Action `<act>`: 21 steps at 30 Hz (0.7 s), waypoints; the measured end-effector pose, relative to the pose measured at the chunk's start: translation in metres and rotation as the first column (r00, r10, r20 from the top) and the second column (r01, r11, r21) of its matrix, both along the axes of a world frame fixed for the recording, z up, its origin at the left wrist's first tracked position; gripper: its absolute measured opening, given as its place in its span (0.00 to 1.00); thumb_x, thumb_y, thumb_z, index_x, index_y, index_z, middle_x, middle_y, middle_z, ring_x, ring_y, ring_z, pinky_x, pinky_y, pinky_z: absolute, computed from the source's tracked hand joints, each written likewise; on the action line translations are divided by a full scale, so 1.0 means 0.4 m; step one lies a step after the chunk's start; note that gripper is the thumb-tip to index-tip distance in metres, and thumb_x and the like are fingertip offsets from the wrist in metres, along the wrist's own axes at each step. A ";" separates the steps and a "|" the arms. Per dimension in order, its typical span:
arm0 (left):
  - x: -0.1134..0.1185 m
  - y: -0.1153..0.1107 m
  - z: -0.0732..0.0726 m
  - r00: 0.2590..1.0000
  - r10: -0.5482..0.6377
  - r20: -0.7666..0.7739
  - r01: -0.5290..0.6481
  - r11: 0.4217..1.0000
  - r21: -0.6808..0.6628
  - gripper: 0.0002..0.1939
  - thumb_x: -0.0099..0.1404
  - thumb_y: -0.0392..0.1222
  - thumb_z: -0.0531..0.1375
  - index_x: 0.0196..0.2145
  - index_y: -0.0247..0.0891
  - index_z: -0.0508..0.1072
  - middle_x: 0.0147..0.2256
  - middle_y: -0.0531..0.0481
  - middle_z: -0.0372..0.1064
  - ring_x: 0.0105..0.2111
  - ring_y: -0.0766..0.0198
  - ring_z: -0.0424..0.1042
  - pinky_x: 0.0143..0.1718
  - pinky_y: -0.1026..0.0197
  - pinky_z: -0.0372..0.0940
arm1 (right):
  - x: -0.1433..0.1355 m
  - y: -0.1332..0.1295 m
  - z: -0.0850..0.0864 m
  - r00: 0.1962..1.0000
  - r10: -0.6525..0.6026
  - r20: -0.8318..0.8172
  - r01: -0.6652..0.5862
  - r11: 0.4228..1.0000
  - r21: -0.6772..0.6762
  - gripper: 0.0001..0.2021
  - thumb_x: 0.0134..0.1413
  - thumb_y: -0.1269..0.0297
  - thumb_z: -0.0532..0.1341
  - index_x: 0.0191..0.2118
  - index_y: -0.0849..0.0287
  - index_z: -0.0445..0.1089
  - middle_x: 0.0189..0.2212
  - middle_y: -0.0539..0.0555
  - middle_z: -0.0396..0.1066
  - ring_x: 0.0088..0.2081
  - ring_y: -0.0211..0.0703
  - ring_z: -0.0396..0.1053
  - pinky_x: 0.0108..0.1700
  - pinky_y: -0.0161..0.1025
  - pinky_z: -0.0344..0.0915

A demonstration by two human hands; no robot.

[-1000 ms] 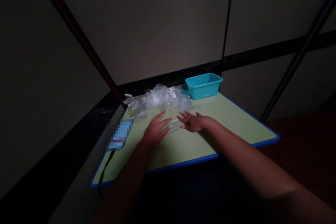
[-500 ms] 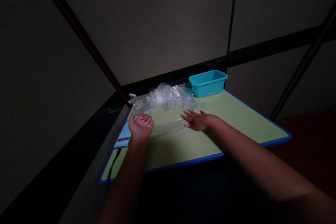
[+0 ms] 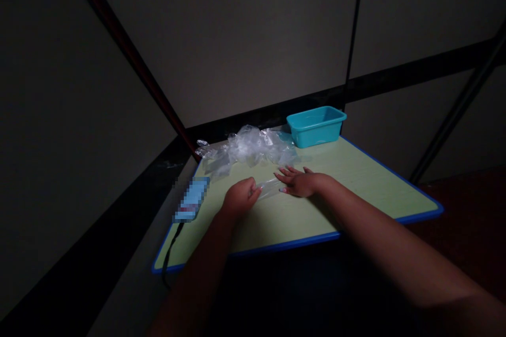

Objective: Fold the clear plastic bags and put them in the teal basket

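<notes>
A clear plastic bag [image 3: 269, 188] lies flat on the table between my two hands. My left hand [image 3: 240, 197] is closed at the bag's left end, thumb pointing right, with the plastic gathered at its fingers. Palm down, my right hand [image 3: 298, 181] rests on the right end of the bag with its fingers spread. Just beyond both hands sits a crumpled heap of clear plastic bags [image 3: 253, 147].
A turquoise plastic basin [image 3: 316, 131] stands at the table's back right. A phone [image 3: 192, 200] with a black cable [image 3: 171, 247] lies by the left edge. The pale yellow table [image 3: 356, 184] has a blue rim and meets dark wall panels behind.
My left hand has moved right from beside the phone, turned over from palm up, and closed on the bag's left end. The right hand stays put on the bag.
</notes>
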State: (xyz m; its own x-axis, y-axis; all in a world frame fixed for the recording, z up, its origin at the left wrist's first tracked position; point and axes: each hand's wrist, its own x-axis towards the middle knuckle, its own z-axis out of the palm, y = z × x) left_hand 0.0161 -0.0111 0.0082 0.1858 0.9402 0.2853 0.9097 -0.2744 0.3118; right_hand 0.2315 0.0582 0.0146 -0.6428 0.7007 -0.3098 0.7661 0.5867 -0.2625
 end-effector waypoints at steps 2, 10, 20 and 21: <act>-0.001 0.001 -0.004 0.988 -0.029 -0.152 0.024 0.999 -0.040 0.12 0.63 0.47 0.51 0.25 0.41 0.64 0.25 0.52 0.64 0.27 0.62 0.62 0.28 0.62 0.51 | 0.000 0.001 -0.001 1.000 0.001 0.004 -0.001 1.000 0.004 0.33 0.59 0.50 0.46 0.66 0.49 0.33 0.66 0.52 0.26 0.65 0.56 0.23 0.58 0.68 0.31; -0.040 0.018 -0.006 0.942 0.254 -0.218 -0.276 0.959 -0.072 0.13 0.63 0.48 0.50 0.25 0.40 0.65 0.27 0.46 0.68 0.31 0.56 0.68 0.32 0.59 0.56 | 0.000 0.002 -0.003 0.998 0.014 0.059 -0.016 1.000 0.023 0.32 0.60 0.50 0.45 0.66 0.50 0.31 0.66 0.52 0.24 0.65 0.53 0.23 0.58 0.67 0.34; -0.116 0.047 0.005 0.774 0.426 0.468 -0.442 0.893 -0.082 0.20 0.64 0.53 0.43 0.23 0.40 0.64 0.26 0.45 0.68 0.29 0.57 0.69 0.31 0.59 0.61 | 0.000 0.000 0.002 1.000 0.002 0.012 -0.002 1.000 0.008 0.33 0.58 0.49 0.46 0.66 0.49 0.33 0.66 0.51 0.26 0.65 0.55 0.24 0.58 0.68 0.33; -0.116 0.049 0.011 0.670 0.398 0.627 -0.391 0.907 -0.158 0.24 0.65 0.56 0.40 0.25 0.39 0.65 0.26 0.45 0.67 0.27 0.59 0.69 0.29 0.60 0.62 | -0.001 0.001 0.001 1.000 -0.002 0.004 0.002 1.000 0.006 0.33 0.58 0.49 0.46 0.66 0.49 0.34 0.66 0.51 0.26 0.65 0.55 0.24 0.58 0.68 0.33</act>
